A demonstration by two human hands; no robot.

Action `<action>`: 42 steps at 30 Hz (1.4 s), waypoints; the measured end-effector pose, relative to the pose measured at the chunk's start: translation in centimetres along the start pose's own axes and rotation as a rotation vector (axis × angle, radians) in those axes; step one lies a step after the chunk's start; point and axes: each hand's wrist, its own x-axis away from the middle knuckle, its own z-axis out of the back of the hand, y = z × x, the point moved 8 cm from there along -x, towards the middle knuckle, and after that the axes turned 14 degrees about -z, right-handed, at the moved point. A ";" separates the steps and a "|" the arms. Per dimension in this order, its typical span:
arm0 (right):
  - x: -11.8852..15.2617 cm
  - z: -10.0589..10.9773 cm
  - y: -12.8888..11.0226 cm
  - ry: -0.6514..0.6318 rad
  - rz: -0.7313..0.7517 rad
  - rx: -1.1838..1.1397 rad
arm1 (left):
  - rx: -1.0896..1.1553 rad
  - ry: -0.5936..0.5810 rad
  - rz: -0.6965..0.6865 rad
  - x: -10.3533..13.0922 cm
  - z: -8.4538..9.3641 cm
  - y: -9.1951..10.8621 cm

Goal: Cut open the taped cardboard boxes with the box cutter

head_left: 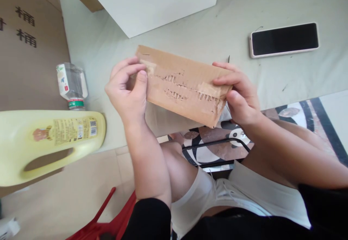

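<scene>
A small brown cardboard box is held up in front of me, tilted down toward the right. Its facing side has torn, ragged patches along a seam, with bits of clear tape near both ends. My left hand grips the left end, thumb on the face. At the right end, my right hand pinches the box between thumb and fingers. A dark pointed tip shows just above the right hand; what it belongs to is hidden.
A phone lies on the pale tabletop at right. To the left are a clear bottle, a big yellow jug and a large carton. A white box stands at the back. Below left is a red chair.
</scene>
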 end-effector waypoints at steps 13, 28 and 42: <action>0.2 -0.4 1.0 0.010 0.048 -0.072 | 0.029 -0.101 -0.008 -0.4 -0.5 0.7; -0.4 0.0 0.8 -0.112 -0.002 0.036 | 0.017 -0.003 0.039 -0.5 -0.7 0.4; 0.0 -0.3 0.2 -0.108 0.081 -0.025 | 0.025 -0.094 0.062 -0.7 -0.7 0.5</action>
